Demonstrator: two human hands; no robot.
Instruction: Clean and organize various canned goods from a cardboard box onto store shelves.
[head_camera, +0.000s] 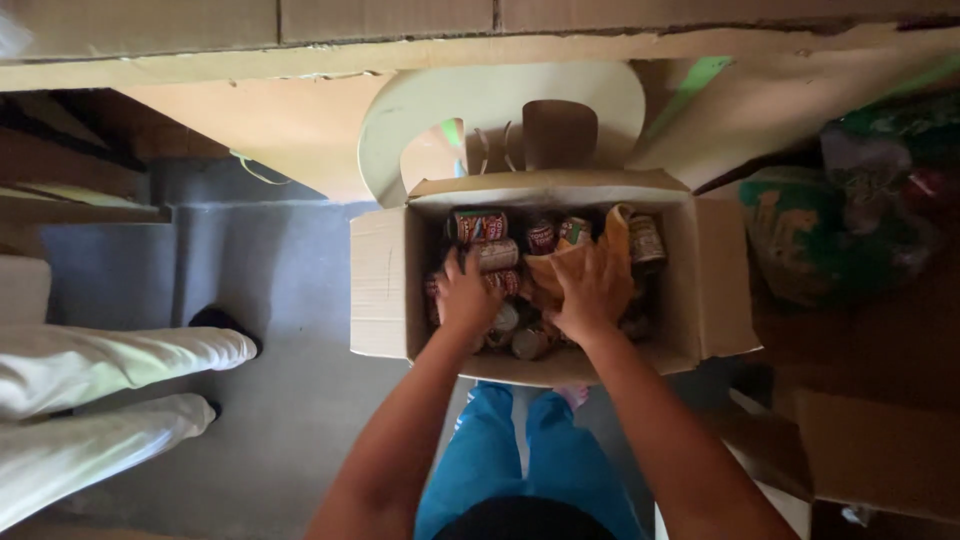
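An open cardboard box (380, 285) stands on a chair in front of me, filled with several small tins (478, 226) lying loose. My left hand (466, 296) reaches into the box's left half, fingers curled over a tin (497, 254) among the pile. My right hand (590, 292) lies flat on a crumpled yellow-brown piece of paper or plastic (612, 232) in the box's right half, pressing down on it. My blue trousers show below the box.
A pale chair back (500, 100) rises behind the box, under a table edge. Another person's legs in white trousers (110, 365) with dark shoes stretch in from the left. Green bags (815, 235) sit right; another carton (880, 450) lies at lower right.
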